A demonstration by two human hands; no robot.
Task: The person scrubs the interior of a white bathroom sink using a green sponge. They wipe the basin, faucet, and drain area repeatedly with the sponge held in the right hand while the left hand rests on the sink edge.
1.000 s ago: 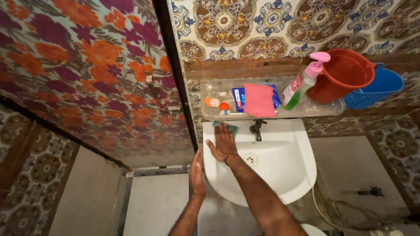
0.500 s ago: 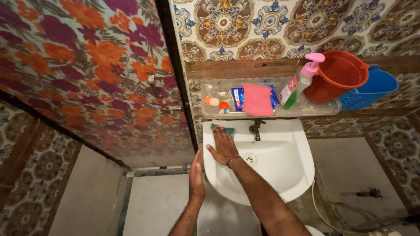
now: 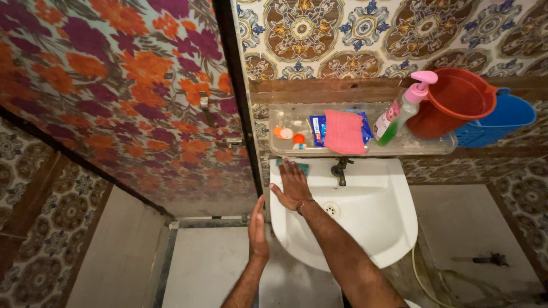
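My right hand (image 3: 294, 185) lies flat, fingers together, on a green sponge (image 3: 302, 167) at the back left corner of a white wash basin (image 3: 365, 228). Only the sponge's far edge shows past my fingertips. A thread band circles that wrist. My left hand (image 3: 257, 231) is held edge-up with straight fingers just left of the basin's rim, holding nothing; whether it touches the rim I cannot tell. A dark tap (image 3: 341, 170) stands at the back centre of the basin, to the right of my right hand.
A clear shelf tray (image 3: 277, 149) above the basin holds a pink cloth (image 3: 344, 131), a blue packet, small orange caps and a pink-topped pump bottle (image 3: 402, 111). A red bucket (image 3: 456, 102) and blue basket (image 3: 505, 120) sit to the right. A floral door (image 3: 114, 97) stands left.
My right hand with the sponge has shifted slightly along the basin's back rim. The camera view has moved a little; my left hand stays beside the basin.
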